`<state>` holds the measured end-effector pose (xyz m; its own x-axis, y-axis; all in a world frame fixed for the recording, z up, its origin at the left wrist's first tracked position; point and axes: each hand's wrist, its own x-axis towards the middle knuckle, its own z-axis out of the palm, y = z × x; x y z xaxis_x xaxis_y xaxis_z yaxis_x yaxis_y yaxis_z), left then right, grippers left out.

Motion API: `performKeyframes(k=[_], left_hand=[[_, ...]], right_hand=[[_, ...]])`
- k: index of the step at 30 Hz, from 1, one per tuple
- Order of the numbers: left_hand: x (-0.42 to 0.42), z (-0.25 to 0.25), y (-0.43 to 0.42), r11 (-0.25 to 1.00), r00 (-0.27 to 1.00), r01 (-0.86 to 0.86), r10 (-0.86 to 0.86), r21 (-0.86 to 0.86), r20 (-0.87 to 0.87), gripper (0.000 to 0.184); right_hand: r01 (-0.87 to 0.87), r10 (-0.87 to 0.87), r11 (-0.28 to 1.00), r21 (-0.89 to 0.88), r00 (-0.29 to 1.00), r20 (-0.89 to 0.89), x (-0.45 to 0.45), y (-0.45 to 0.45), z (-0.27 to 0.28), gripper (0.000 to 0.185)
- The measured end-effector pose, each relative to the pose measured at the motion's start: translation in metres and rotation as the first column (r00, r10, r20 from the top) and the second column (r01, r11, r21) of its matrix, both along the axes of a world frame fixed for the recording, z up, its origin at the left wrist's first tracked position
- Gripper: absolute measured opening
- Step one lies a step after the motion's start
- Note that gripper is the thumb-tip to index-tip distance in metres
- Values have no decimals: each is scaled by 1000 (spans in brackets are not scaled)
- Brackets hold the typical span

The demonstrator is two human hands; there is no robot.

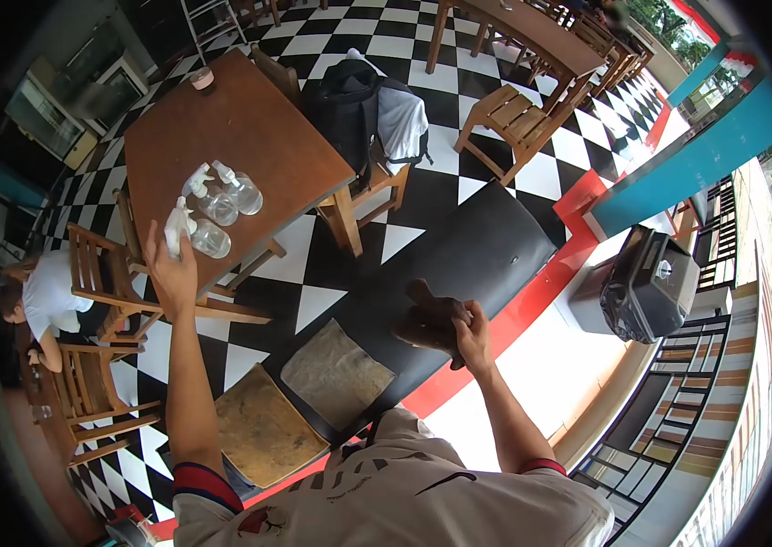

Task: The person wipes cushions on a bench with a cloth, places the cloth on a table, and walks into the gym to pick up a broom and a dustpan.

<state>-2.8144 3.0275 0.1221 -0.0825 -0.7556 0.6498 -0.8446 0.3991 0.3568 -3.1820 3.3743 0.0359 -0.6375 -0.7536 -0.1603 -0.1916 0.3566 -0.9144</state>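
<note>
Over the edge of the brown table (249,123), my left hand (170,273) has its fingers around the white spray head of a clear spray bottle (212,241). Two more clear bottles with white tops, a middle one (216,206) and a far one (244,193), stand close beside it on the tabletop. My right hand (474,335) is closed on a dark brown, leather-like item (430,321) with a floppy shape, held above a long black padded bench (459,246). Its exact kind is not clear.
Two worn pads, one tan (267,428) and one grey (336,374), lie by the bench. A black backpack (342,114) rests on a chair. A lidded bin (637,283) stands at right. At left, a person in a white shirt (49,287) bends near wooden chairs (94,387).
</note>
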Motion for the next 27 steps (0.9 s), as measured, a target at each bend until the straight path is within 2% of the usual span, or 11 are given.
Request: performKeyframes(k=[4, 6, 8, 10, 14, 15, 18, 19, 22, 23, 27], left_hand=[[-13, 31, 90, 959, 957, 283, -282, -4, -68, 28], [-21, 42, 141, 903, 909, 411, -396, 123, -126, 28], [-27, 48, 189, 627, 725, 688, -617, 365, -306, 28], [-38, 43, 243, 344, 512, 846, -737, 408, -441, 29], [-65, 13, 330, 172, 328, 906, -863, 387, -385, 35], [-72, 8, 346, 200, 346, 908, -853, 368, -391, 34], [-73, 5, 378, 187, 430, 869, -743, 458, -513, 30], [-75, 6, 386, 262, 417, 898, -767, 354, -488, 26], [-71, 12, 404, 412, 543, 824, -769, 389, -336, 25], [-72, 14, 409, 477, 577, 806, -767, 352, -281, 25], [-81, 3, 419, 347, 557, 805, -723, 481, -409, 25]], right_hand=[[-145, 135, 987, -65, 982, -131, 24, 1, 31, 26], [-173, 170, 985, -13, 979, -116, 35, 7, 42, 28], [-248, 243, 968, -27, 963, -114, 45, 16, 46, 29], [-375, 372, 927, -16, 924, -84, 60, 32, 67, 27], [-570, 557, 819, -68, 817, -147, 83, 69, 98, 22], [-575, 564, 814, -83, 816, -129, 86, 76, 103, 21], [-635, 565, 772, -16, 698, -440, 87, 94, 131, 22], [-632, 581, 773, 63, 663, -472, 86, 101, 141, 20], [-621, 527, 784, 7, 659, -537, 81, 115, 154, 19], [-609, 534, 793, 2, 694, -483, 77, 118, 158, 19], [-670, 616, 736, -98, 722, -315, 52, 119, 170, 19]])
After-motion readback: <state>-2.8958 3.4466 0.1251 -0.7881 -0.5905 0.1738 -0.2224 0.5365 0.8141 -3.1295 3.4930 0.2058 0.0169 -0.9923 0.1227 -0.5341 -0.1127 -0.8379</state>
